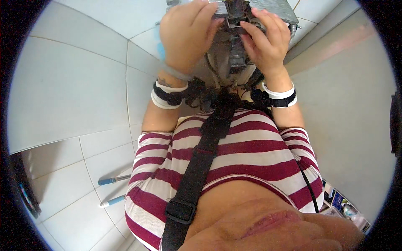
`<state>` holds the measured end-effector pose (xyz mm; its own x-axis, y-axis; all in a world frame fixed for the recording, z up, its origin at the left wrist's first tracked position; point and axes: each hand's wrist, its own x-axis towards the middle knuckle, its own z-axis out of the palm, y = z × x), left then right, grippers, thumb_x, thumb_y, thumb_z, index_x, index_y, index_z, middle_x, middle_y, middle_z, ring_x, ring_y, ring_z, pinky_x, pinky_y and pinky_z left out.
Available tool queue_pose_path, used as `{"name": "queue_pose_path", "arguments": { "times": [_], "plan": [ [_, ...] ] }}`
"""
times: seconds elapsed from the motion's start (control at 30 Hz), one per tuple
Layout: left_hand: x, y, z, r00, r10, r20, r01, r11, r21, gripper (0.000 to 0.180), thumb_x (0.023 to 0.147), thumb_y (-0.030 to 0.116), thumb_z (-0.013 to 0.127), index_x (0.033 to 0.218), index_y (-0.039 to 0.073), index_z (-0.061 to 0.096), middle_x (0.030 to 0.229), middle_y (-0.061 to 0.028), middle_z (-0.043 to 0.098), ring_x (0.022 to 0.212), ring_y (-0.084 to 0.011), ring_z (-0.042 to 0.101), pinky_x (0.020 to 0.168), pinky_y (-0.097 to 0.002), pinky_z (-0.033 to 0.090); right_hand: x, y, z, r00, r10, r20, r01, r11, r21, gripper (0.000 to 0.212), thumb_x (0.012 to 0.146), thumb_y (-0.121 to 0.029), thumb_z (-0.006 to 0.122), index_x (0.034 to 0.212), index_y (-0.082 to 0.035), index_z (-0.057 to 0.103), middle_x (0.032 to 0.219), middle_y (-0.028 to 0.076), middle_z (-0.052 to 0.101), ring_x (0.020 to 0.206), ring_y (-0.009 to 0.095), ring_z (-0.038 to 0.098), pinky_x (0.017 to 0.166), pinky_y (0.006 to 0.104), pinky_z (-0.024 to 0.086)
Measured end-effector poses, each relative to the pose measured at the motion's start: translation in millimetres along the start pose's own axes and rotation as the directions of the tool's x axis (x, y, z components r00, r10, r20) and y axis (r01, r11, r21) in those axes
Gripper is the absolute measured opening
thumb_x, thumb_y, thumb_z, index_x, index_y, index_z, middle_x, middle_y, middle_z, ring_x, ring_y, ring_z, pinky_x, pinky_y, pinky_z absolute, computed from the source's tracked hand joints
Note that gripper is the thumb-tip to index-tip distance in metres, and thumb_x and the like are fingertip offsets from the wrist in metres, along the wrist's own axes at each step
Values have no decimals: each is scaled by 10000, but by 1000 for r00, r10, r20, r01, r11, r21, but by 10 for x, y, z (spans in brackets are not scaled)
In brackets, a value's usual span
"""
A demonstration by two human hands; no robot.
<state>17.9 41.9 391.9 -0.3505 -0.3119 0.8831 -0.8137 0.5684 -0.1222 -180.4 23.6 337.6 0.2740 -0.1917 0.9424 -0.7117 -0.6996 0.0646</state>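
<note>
1. Block [237, 21], dark, rectangular and rough-topped, sits between both hands at the upper edge, against a scuffed grey metal housing [279, 8].
2. Left hand [186, 31] is half curled, fingertips by the block's left side; I cannot tell whether it grips anything.
3. Right hand [270, 39] has loosely bent fingers at the block's right side; its hold is likewise unclear.
4. Smooth, glossy white tiles [63, 217] carry slim blue-handled tools [107, 181].
</note>
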Motion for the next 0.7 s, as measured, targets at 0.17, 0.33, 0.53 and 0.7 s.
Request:
{"name": "queue_pose_path", "arguments": {
  "times": [0.17,0.33,0.53,0.7],
  "plan": [
    [-152,-110,138,988,29,-149,-34,999,-32,277,714,197,760,980,168,686,951,-38,697,804,-232,663,673,-355,500,-15,-38,23,999,-16,-50,16,1000,-7,324,609,-119,740,928,-156,697,1166,20,617,1059,259,580,917,408,451],
    [-152,-48,126,994,-45,-97,44,999,-9,303,688,99,703,978,186,692,939,-31,706,818,-215,670,674,-350,498,-58,-22,27,999,-8,-53,9,1000,13,322,622,-126,743,940,-167,704,1178,14,617,1059,249,578,928,407,446],
    [-201,-39,165,990,-36,-140,38,999,11,333,668,54,684,970,193,700,945,-22,710,804,-201,671,676,-348,497,-68,-45,19,997,-5,-74,3,1000,-18,271,672,-129,726,939,-176,711,1182,7,618,1059,236,576,920,399,449],
    [-211,-41,204,976,-4,-218,11,999,32,294,683,18,669,935,165,711,928,-18,712,810,-192,683,680,-331,513,-38,-41,7,997,-23,-77,24,1000,10,236,696,-128,718,928,-172,712,1163,9,626,1037,234,585,884,397,463]
  ]
}}
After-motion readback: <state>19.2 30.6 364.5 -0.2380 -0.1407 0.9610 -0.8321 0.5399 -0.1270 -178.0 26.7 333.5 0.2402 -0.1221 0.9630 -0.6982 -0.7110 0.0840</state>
